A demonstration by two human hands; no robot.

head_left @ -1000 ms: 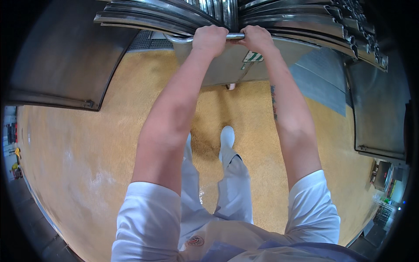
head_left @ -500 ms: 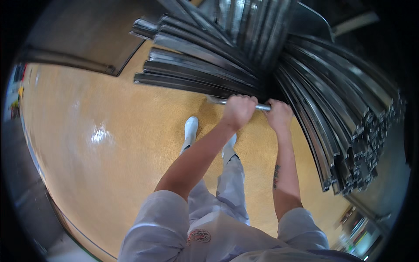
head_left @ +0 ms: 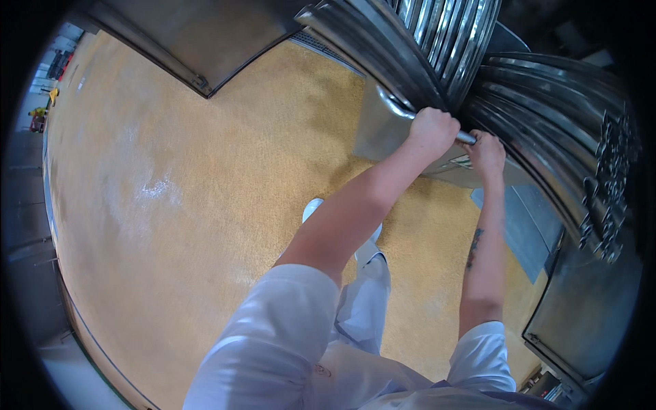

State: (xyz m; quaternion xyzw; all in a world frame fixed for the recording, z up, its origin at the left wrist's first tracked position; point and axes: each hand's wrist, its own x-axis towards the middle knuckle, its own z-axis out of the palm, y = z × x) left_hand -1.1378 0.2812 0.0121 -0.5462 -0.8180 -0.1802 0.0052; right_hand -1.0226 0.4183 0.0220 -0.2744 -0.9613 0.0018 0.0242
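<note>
Here, nearest first: white sleeves point(head_left: 273, 328), one per arm; white boots point(head_left: 311, 207), partly hidden by your left forearm. Left hand point(head_left: 434, 132): yours, closed around a metal handle bar point(head_left: 467, 137). Right hand point(head_left: 488, 152): curled on the same bar, farther right; you cannot tell how fully its fingers wrap. Handle bar: ahead of you and right of your body's midline, long axis slanting from far left to near right — your right hand sits at the nearer stretch, your left beside the curved far end. Grey cart body point(head_left: 376, 133): beyond and beneath the bar. Long metal strips point(head_left: 379, 51): one bundle leaning left past your left hand, one pointing ahead, one fanning right beyond your right hand. Tan floor point(head_left: 205, 219): broad on your left. Dark metal panel point(head_left: 198, 34): upper left.
</note>
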